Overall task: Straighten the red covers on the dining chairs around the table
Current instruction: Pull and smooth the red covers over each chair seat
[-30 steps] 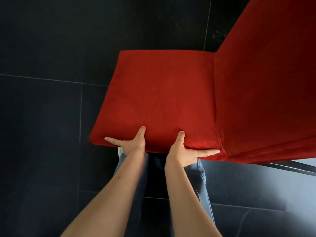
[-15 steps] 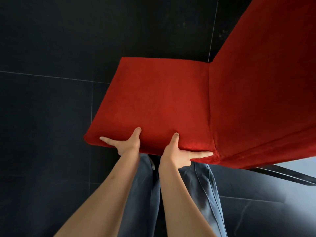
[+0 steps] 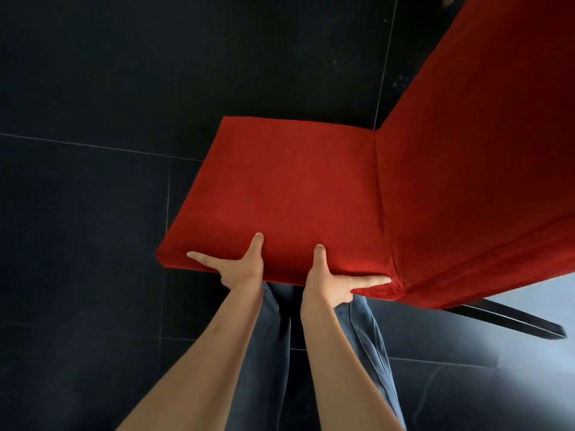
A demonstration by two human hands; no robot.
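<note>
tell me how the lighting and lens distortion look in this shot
Head view: the dark floor is underexposed, its grout lines faint; pale light washes the lower right corner; a bright sheen sits on the seat cover edge by the right hand; the wide lens stretches the backrest and forearms; the left hand is sharp.

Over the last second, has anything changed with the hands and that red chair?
Little. Both hands kept their hold on the seat's near edge: the left hand and the right hand each have a thumb on top and a forefinger stretched along the side, other fingers hidden. The chair sits slightly differently in view, likely because the camera moved. The cover looks equally smooth.
</note>
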